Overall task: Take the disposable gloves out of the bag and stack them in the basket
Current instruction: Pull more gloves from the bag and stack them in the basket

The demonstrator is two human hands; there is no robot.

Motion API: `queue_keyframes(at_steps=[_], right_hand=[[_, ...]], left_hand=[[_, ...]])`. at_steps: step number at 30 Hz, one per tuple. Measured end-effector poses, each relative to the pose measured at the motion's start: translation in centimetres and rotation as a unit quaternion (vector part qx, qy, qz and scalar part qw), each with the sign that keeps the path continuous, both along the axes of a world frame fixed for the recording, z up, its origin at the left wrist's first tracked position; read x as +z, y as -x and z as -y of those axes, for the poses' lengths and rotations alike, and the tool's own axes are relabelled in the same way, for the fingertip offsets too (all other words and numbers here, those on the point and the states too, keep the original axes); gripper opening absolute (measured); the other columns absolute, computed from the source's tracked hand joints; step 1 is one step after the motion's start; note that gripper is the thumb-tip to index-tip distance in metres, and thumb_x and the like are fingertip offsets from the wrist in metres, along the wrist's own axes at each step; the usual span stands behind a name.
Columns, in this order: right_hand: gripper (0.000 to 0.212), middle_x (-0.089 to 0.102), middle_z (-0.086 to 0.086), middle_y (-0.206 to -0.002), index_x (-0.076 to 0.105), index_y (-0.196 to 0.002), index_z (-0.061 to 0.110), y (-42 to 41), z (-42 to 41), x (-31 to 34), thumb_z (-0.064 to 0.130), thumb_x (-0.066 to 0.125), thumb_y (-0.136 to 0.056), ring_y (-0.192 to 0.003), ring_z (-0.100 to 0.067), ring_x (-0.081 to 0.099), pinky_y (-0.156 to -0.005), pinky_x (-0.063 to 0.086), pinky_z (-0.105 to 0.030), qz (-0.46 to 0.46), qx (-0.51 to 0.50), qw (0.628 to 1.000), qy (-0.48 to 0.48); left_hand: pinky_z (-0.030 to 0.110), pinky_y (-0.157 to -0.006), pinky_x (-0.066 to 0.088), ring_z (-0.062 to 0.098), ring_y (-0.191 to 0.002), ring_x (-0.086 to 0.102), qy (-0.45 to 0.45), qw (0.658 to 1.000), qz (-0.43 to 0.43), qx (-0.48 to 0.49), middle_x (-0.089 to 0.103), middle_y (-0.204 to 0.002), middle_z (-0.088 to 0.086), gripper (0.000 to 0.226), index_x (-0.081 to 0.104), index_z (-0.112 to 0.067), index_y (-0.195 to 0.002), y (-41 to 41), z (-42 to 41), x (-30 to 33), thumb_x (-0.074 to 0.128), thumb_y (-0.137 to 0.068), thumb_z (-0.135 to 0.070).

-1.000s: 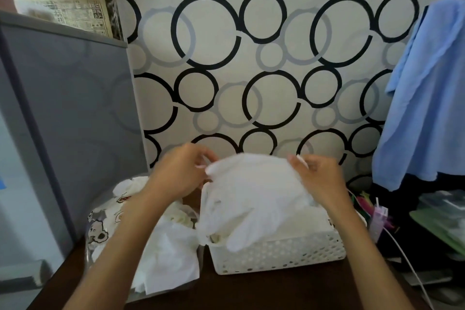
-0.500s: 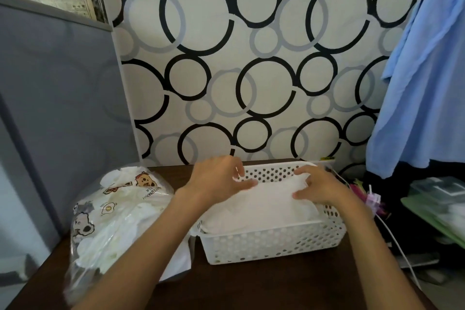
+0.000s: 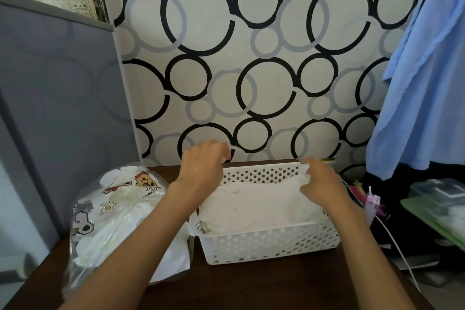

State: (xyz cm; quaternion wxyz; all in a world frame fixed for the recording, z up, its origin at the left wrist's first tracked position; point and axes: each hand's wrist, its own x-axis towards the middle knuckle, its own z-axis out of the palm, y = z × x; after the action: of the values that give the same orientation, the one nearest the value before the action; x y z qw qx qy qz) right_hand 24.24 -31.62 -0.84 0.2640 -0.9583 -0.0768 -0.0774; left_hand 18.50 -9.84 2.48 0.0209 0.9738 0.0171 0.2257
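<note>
A white perforated basket (image 3: 271, 244) stands on the dark wooden table with a flat stack of translucent white disposable gloves (image 3: 254, 209) in it. To its left lies the clear bag (image 3: 108, 214) printed with cartoon bears and eggs, with more white gloves inside and spilling from its mouth. My left hand (image 3: 203, 166) hovers over the basket's back left corner, fingers loosely curled, holding nothing. My right hand (image 3: 319, 181) rests at the back right corner, its fingertips pinching the edge of the top glove.
A grey cabinet (image 3: 57, 108) borders the table on the left, and the patterned wall is right behind the basket. A blue cloth (image 3: 422, 83) hangs at the right above cluttered items and a white cable (image 3: 397, 244).
The glove held up in both hands a second ago now lies flat on the stack in the basket. My left hand has since lifted off it.
</note>
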Motion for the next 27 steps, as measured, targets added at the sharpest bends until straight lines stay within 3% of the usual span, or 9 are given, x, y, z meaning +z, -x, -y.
queue_keyframes(at_steps=[2,4,7,9,16,18,21,24,27], right_hand=[[0.049,0.046,-0.011,-0.124,0.046,-0.127,0.017,0.1,-0.1,0.9,0.0,0.058,-0.083,-0.109,-0.027,0.05,-0.077,0.041,-0.03,0.019,0.03,0.999,0.024],[0.057,0.043,-0.008,-0.13,0.047,-0.131,0.024,0.3,-0.5,1.4,0.002,0.065,-0.081,-0.108,-0.022,0.049,-0.08,0.044,-0.03,-0.061,0.092,0.994,0.015],[0.082,0.022,-0.007,-0.149,0.026,-0.146,0.035,0.3,-1.0,0.7,0.034,0.074,-0.079,-0.136,-0.029,0.027,-0.109,0.031,-0.044,-0.21,0.146,0.948,0.187],[0.092,0.009,-0.007,-0.154,0.013,-0.15,0.034,-0.1,-0.8,0.0,0.05,0.069,-0.079,-0.143,-0.03,0.011,-0.115,0.02,-0.046,-0.235,0.139,0.924,0.266],[0.088,0.012,-0.007,-0.154,0.013,-0.15,0.03,-0.2,-0.6,-0.7,0.047,0.067,-0.082,-0.142,-0.028,0.013,-0.115,0.021,-0.043,-0.232,0.125,0.93,0.256],[0.087,0.017,-0.004,-0.154,0.017,-0.149,0.032,0.2,-0.4,0.4,0.046,0.069,-0.08,-0.142,-0.026,0.015,-0.114,0.022,-0.04,-0.214,0.125,0.939,0.239],[0.074,0.025,0.001,-0.152,0.033,-0.143,0.035,1.4,-0.4,2.2,0.039,0.072,-0.08,-0.141,-0.022,0.017,-0.112,0.024,-0.037,-0.165,0.133,0.96,0.184],[0.052,0.048,0.009,-0.135,0.052,-0.128,0.037,3.8,-2.3,3.7,0.031,0.073,-0.08,-0.12,-0.011,0.045,-0.09,0.043,-0.023,-0.069,0.176,0.978,0.091],[0.035,0.058,0.022,-0.108,0.06,-0.113,0.044,7.6,-6.2,4.6,0.034,0.072,-0.081,-0.093,0.003,0.052,-0.077,0.043,-0.019,-0.014,0.245,0.969,0.044]], left_hand=[[0.032,-0.084,0.043,0.016,-0.11,0.056,-0.003,0.996,-0.067,-0.065,0.06,-0.126,-0.007,0.023,0.06,-0.029,-0.119,0.9,0.4,-0.3,0.051,-0.097,-0.028],[0.038,-0.099,0.039,0.016,-0.127,0.046,-0.025,0.97,-0.224,-0.091,0.047,-0.142,-0.009,0.047,0.048,-0.034,-0.135,1.4,0.7,-1.1,0.05,-0.092,-0.054],[0.044,-0.111,0.028,0.02,-0.141,0.027,-0.077,0.926,-0.36,-0.084,0.022,-0.157,-0.006,0.076,0.02,-0.033,-0.151,0.9,0.6,-2.6,0.053,-0.087,-0.06],[0.044,-0.112,0.027,0.022,-0.143,0.025,-0.087,0.92,-0.373,-0.082,0.016,-0.159,-0.005,0.08,0.011,-0.033,-0.152,0.2,0.4,-3.6,0.055,-0.089,-0.054],[0.048,-0.117,0.019,0.023,-0.146,0.013,-0.062,0.922,-0.371,-0.094,0.004,-0.162,-0.005,0.08,0.008,-0.03,-0.153,0.7,0.6,-3.5,0.055,-0.091,-0.05],[0.046,-0.118,0.017,0.018,-0.147,0.01,0.001,0.931,-0.348,-0.111,0.007,-0.161,-0.009,0.076,0.018,-0.032,-0.151,2.3,-0.2,-1.4,0.054,-0.089,-0.055],[0.033,-0.11,0.036,0.009,-0.131,0.04,0.12,0.946,-0.271,-0.132,0.039,-0.145,-0.015,0.043,0.049,-0.038,-0.131,6.6,-3.3,1.7,0.061,-0.09,-0.043],[0.016,-0.095,0.04,-0.005,-0.111,0.047,0.129,0.957,-0.24,-0.096,0.049,-0.116,-0.028,0.024,0.06,-0.042,-0.102,10.7,-7.7,2.4,0.07,-0.085,-0.029],[0.014,-0.084,0.042,-0.005,-0.101,0.048,0.14,0.952,-0.269,-0.046,0.047,-0.108,-0.028,0.022,0.061,-0.042,-0.092,12.3,-10.8,1.4,0.075,-0.081,-0.029]])
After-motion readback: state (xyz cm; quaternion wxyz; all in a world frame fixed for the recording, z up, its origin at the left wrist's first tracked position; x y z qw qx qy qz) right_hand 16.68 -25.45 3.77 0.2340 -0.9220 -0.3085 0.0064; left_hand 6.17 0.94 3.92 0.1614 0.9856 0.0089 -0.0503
